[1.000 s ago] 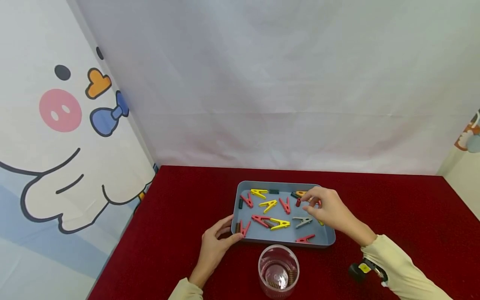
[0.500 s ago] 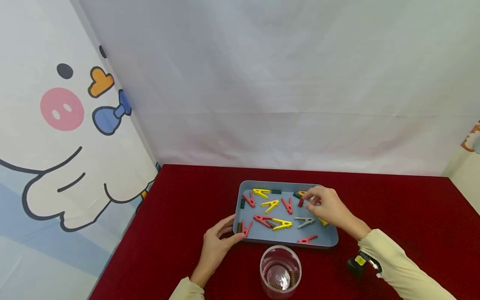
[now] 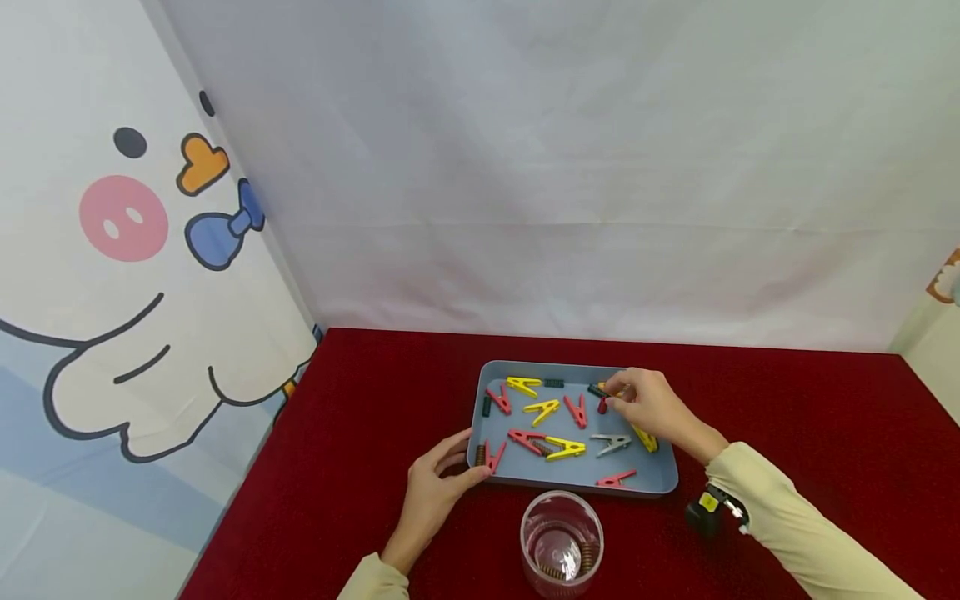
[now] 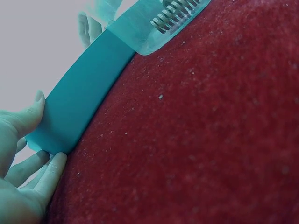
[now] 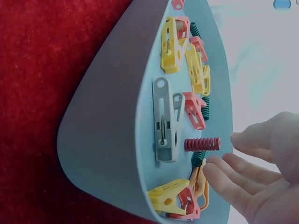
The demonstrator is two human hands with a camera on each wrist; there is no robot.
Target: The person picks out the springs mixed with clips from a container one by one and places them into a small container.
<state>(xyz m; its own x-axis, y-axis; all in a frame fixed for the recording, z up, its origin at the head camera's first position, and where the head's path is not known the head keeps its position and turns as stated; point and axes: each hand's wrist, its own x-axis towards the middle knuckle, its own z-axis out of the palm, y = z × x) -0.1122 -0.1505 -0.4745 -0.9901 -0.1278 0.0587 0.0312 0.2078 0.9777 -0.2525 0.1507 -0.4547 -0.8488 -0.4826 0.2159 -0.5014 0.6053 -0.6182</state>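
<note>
My left hand (image 3: pixel 432 487) grips the near left corner of a blue-grey tray (image 3: pixel 555 486), thumb at the front wall and fingers along the end. Inside the tray a dark red coil spring (image 5: pixel 202 144) stands upright. Just over it is my right hand (image 3: pixel 651 407); in the right wrist view its thumb and fingers are parted round the spring's top, with a gap showing. A dark green spring (image 5: pixel 198 157) and an orange clip (image 5: pixel 202 184) lie beside it. Near the right hand are a grey clip (image 3: pixel 611 443) and a yellow clip (image 3: pixel 645 438).
In front of the tray stands a clear plastic cup (image 3: pixel 561 546) with brown springs at its bottom. Several red and yellow clips and more springs lie scattered in the tray. A red cloth (image 3: pixel 375 400) covers the table, and a pale curtain (image 3: pixel 570 167) hangs behind.
The right hand has lowered slightly toward the red spring, its thumb and fingertips drawing closer together. The left hand stays at the tray's corner. The head view has shifted a little.
</note>
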